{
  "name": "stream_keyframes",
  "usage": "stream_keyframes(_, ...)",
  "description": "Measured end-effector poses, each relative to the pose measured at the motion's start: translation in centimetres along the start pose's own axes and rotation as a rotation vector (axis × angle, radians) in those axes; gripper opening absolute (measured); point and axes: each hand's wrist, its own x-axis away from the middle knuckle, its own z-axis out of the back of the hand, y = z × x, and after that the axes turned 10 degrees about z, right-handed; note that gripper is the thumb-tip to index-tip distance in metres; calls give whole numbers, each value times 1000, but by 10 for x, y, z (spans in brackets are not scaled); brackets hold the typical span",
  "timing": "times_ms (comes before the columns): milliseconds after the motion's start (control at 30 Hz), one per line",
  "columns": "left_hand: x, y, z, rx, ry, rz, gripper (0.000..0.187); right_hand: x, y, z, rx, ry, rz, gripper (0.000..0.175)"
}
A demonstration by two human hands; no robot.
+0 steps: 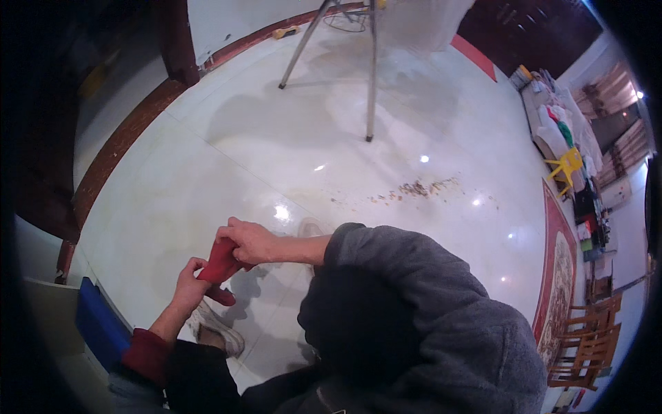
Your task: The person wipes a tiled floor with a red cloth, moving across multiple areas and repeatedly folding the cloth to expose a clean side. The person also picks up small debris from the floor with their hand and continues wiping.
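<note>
Between my two hands a piece of red cloth (221, 261) is stretched in the air above the pale tiled floor. My right hand (249, 242) pinches its upper part, the wrist bare below a grey fleece sleeve. Lower and to the left, my left hand (190, 282) grips the cloth's other end between thumb and fingers. A darker red end of the cloth hangs beneath the left fingers. What kind of cloth item it is, I cannot tell. Below the hands shows a light-coloured shoe (220, 331), and part of another shoe (310, 226) is behind the right wrist.
Metal stand legs (371, 77) rise from the floor ahead. Brown debris (416, 188) lies scattered nearer. A blue panel (101, 321) stands close at left. On the right are a patterned rug (553, 274), a yellow plastic chair (568, 164), wooden chairs (589, 352) and a cloth-strewn sofa (548, 129).
</note>
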Motion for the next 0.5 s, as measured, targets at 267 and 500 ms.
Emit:
stream_keyframes(267, 73, 49, -74, 47, -256, -222, 54, 92, -85, 41, 25, 71, 72, 42)
stream_keyframes(500, 121, 44, -85, 186, -91, 150, 42, 134, -43, 55, -86, 23, 68, 37)
